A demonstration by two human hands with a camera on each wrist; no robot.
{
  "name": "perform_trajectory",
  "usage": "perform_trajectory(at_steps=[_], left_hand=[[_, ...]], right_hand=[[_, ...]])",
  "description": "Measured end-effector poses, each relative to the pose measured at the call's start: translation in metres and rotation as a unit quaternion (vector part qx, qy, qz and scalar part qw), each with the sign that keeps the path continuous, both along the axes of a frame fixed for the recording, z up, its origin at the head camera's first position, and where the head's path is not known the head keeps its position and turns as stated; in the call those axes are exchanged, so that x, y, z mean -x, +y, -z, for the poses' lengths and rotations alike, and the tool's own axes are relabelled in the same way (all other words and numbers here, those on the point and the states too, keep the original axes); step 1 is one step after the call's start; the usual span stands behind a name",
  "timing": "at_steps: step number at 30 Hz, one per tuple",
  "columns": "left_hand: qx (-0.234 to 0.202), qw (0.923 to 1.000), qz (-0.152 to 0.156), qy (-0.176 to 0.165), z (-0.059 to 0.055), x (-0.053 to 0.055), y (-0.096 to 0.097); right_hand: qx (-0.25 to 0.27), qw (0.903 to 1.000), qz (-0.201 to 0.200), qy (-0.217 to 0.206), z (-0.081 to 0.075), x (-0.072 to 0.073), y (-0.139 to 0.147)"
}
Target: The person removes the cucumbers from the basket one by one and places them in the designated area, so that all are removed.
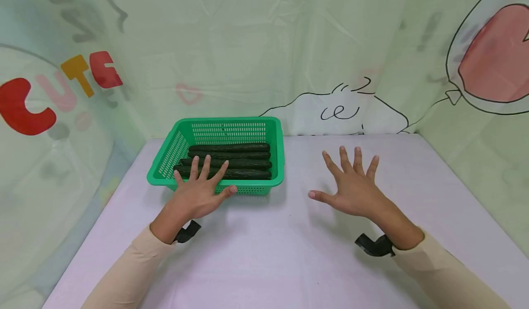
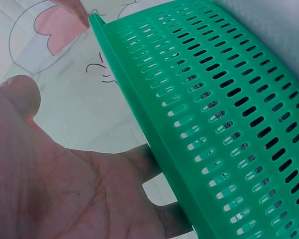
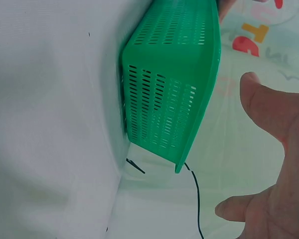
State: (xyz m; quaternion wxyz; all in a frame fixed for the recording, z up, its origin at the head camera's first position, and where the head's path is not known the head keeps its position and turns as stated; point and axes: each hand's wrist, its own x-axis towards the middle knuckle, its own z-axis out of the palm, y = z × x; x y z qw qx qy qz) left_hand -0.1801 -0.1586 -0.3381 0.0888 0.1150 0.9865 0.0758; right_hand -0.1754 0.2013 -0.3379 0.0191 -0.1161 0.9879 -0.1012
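A green plastic basket [image 1: 278, 162] with slotted walls stands at the back left of the table. Several long dark green cucumbers [image 1: 248, 163] lie side by side in it. My left hand [image 1: 196, 196] is spread over the basket's front rim, its fingers reaching above the nearest cucumbers. In the left wrist view, that palm [image 2: 89, 194] faces the camera and the fingers pass behind the rim. To the right of the basket, my right hand [image 1: 355, 187] hovers over the table with fingers spread and nothing in it. Its thumb [image 3: 266, 102] shows apart from the basket in the right wrist view.
The table [image 1: 264, 254] has a pale lilac cover. A printed curtain [image 1: 244, 47] with drawings and letters rises behind it and along both sides. Black straps [image 1: 374, 245] sit at both wrists.
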Motion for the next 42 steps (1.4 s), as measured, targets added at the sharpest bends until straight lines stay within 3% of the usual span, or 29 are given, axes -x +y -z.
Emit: perform_trajectory(at_steps=[5, 10, 14, 18, 22, 25, 28, 31, 35, 42], left_hand=[[-0.002, 1.0000, 0.000, 0.008, 0.000, 0.000, -0.002], [-0.034, 0.9989, -0.004, 0.031, -0.007, 0.001, -0.016], [-0.089, 0.9954, -0.029, 0.019, -0.017, 0.010, -0.044], [-0.135, 0.9887, -0.065, -0.014, -0.021, 0.026, -0.084], [-0.224, 0.9688, -0.093, -0.049, -0.009, 0.045, -0.119], [-0.311, 0.9417, -0.113, -0.059, 0.006, 0.056, -0.134], [-0.360, 0.9223, -0.133, -0.045, 0.020, 0.066, -0.140], [-0.387, 0.9096, -0.148, -0.027, 0.029, 0.076, -0.141], [-0.397, 0.9040, -0.157, -0.026, 0.034, 0.090, -0.143], [-0.372, 0.9163, -0.145, -0.028, 0.033, 0.104, -0.146]], right_hand=[[0.003, 1.0000, -0.003, 0.000, 0.002, 0.000, 0.000], [0.007, 1.0000, -0.001, -0.001, 0.004, -0.001, -0.002], [0.016, 0.9999, -0.002, 0.002, 0.005, -0.001, -0.003], [0.038, 0.9991, -0.017, 0.003, 0.007, -0.001, -0.005], [0.060, 0.9974, -0.040, 0.007, 0.010, -0.001, -0.006], [0.080, 0.9950, -0.056, 0.020, 0.012, -0.001, -0.008], [0.106, 0.9914, -0.069, 0.031, 0.014, 0.001, -0.013], [0.133, 0.9871, -0.077, 0.045, 0.016, 0.002, -0.020], [0.159, 0.9798, -0.093, 0.077, 0.018, 0.004, -0.032], [0.186, 0.9673, -0.135, 0.107, 0.018, 0.008, -0.059]])
